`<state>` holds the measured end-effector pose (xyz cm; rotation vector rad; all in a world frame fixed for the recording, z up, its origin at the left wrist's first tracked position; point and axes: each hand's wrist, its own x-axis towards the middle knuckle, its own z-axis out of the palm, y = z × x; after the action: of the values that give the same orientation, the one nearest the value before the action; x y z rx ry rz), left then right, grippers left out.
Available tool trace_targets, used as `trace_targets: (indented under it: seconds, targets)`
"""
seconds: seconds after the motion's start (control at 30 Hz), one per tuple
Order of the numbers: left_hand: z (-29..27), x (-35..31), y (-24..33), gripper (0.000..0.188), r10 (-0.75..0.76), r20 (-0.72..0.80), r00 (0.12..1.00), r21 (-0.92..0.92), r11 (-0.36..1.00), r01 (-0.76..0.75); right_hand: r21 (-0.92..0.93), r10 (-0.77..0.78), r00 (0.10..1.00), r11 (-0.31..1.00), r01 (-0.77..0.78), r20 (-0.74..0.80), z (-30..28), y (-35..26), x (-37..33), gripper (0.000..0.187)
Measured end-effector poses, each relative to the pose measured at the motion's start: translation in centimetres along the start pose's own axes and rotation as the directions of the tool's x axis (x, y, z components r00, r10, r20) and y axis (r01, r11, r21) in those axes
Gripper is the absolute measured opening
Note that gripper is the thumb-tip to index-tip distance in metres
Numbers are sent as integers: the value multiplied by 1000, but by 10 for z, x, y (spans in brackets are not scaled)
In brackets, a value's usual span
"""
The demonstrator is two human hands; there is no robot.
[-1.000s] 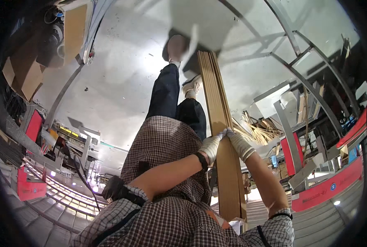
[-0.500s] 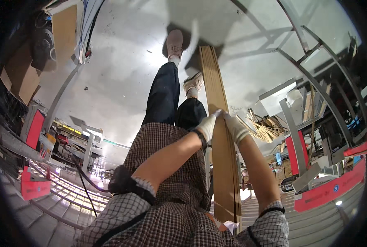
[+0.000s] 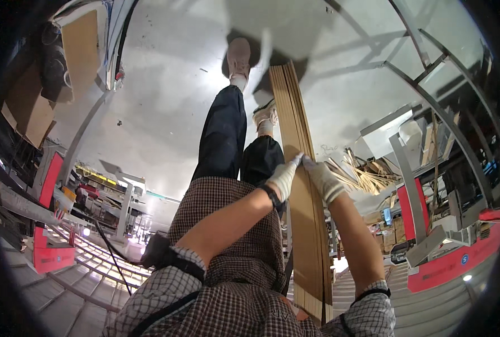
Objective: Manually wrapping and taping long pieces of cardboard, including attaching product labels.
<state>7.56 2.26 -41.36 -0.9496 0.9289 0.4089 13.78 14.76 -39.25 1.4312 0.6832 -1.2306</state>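
A bundle of long, flat wooden strips [image 3: 306, 236] stands on end in front of me, one end on the floor by my right foot. My left hand [image 3: 285, 176], in a white glove, is closed on the bundle's left side. From the right side my right hand [image 3: 324, 180], gloved too, is closed on it as well. The fingertips of both hands come together on the bundle's face; some fingers are hidden behind it. At both ends the edges of the separate strips show, slightly out of line.
My shoes [image 3: 238, 59] are on the pale grey floor [image 3: 165, 84]. To the right lies a heap of thin wooden strips [image 3: 368, 174], near a grey metal frame [image 3: 441, 112]. A brown panel [image 3: 82, 50] and cardboard stand at the left, close to a red machine part [image 3: 50, 180].
The strips have spread a little apart at their ends, so more edges show. Both hands stay on the bundle, nearly where they were.
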Motion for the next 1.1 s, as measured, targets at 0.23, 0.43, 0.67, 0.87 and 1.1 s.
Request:
trace_targets:
  seconds: [0.23, 0.43, 0.67, 0.87, 1.1]
  targets:
    - [-1, 22, 54, 62, -22, 50, 999, -723, 689, 51, -69, 35, 996, 997, -40, -84, -1, -11, 81, 90]
    - [10, -42, 15, 50, 376, -22, 927, -551, 769, -325, -314, -286, 923, 928, 199, -259, 14, -8, 9, 87]
    - [30, -144, -60, 48, 531, 185, 827, -669, 684, -290, -485, -755, 496, 656, 579, -430, 33, 28, -177, 62]
    - [-2, -188, -124, 82, 601, 572, 559, -536, 789, -301, -574, -883, 86, 371, 730, -461, 74, 68, -335, 62]
    - [53, -329, -57, 82, 708, 685, 174, -554, 661, -506, -672, -870, -110, 284, 684, -480, 81, 39, -429, 70]
